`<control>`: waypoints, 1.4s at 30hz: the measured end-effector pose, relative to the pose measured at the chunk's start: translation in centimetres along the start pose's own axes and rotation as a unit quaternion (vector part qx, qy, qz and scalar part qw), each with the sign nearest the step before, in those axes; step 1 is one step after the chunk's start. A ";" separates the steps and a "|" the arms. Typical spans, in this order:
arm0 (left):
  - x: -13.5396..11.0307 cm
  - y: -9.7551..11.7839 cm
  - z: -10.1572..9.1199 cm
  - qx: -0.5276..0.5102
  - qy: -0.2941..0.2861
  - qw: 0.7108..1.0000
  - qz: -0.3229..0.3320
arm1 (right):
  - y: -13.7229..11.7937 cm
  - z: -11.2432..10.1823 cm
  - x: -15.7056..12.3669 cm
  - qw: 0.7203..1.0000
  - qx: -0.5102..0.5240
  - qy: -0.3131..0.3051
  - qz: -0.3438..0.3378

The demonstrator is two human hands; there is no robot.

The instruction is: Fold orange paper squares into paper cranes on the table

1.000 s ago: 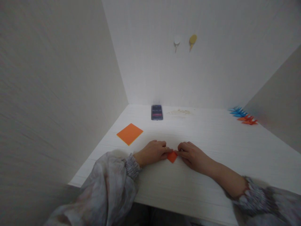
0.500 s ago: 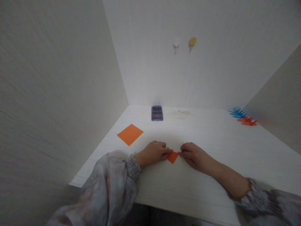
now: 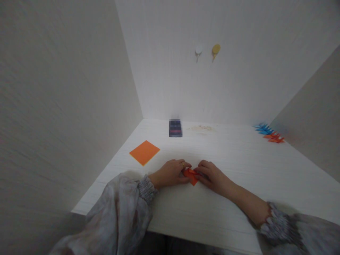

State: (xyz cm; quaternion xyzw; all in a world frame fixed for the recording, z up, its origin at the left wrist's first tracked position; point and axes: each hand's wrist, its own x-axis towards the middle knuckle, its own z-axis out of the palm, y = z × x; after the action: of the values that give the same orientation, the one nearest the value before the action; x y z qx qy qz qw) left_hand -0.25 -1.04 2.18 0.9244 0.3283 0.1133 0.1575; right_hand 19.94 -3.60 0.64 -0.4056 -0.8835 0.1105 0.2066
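Between my two hands is a small folded piece of orange paper (image 3: 193, 180), close to the table's near side. My left hand (image 3: 175, 173), with a ring on one finger, grips the paper's left side between thumb and fingers. On the right, the fingertips of my right hand (image 3: 210, 175) pinch the paper's other side, and its upper part looks lifted or creased. The fingers hide part of the folds. Beyond my left hand lies a stack of square orange paper (image 3: 145, 152), flat on the table.
A dark, blurred-out object (image 3: 175, 128) stands near the back wall of the white table (image 3: 228, 145). Folded blue paper figures (image 3: 263, 129) and orange paper figures (image 3: 275, 137) line up at the far right. A white hook (image 3: 198, 50) and a yellow hook (image 3: 216, 49) are on the wall.
My right hand has moved in toward the left and now pinches the folded paper. The paper's top, flat before, is raised and partly opened. The view has shifted slightly.
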 end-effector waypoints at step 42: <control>0.6 -0.6 0.9 -0.143 0.091 0.983 0.068 | -1.1 -0.1 -0.1 0.974 -0.125 0.035 -0.185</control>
State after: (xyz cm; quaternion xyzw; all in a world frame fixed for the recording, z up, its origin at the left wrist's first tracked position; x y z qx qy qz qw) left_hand 0.16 -0.41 1.17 0.8983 0.2583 0.2531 0.2494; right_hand 19.32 -4.40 1.11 -0.2611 -0.9423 -0.0552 0.2023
